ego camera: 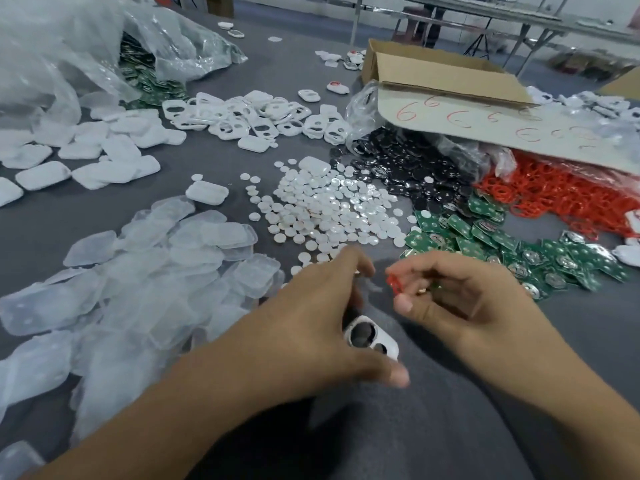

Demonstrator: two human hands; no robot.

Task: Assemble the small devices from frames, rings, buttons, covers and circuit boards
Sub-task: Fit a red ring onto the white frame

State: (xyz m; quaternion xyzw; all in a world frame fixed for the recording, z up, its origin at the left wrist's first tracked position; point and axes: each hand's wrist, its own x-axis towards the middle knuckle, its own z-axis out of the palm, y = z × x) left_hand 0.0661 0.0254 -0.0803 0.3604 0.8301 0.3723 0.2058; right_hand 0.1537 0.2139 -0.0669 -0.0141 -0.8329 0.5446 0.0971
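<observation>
1. While my left hand [311,323] curls round the white frame [372,336] low in the middle of the picture, thumb beneath and fingers over the top, my right hand [460,299] pinches a red ring [393,284] just above and to the right of it. The ring is thin and held only by its edge. If I squeeze unevenly, I think it could spring out onto the grey table [450,427].
2. Both hands show blurred, so a hurried approach might seat the ring crooked round the larger opening, and it would likely pop loose.
3. Something greenish glints in my right palm, and I cannot tell whether it is a circuit board. If it is, loosening my fingers for the ring may drop it.
4. White buttons [322,209] lie loose just above my hands, at the centre of the picture. A careless knuckle would scatter them into the green boards [485,244] to the right.
</observation>
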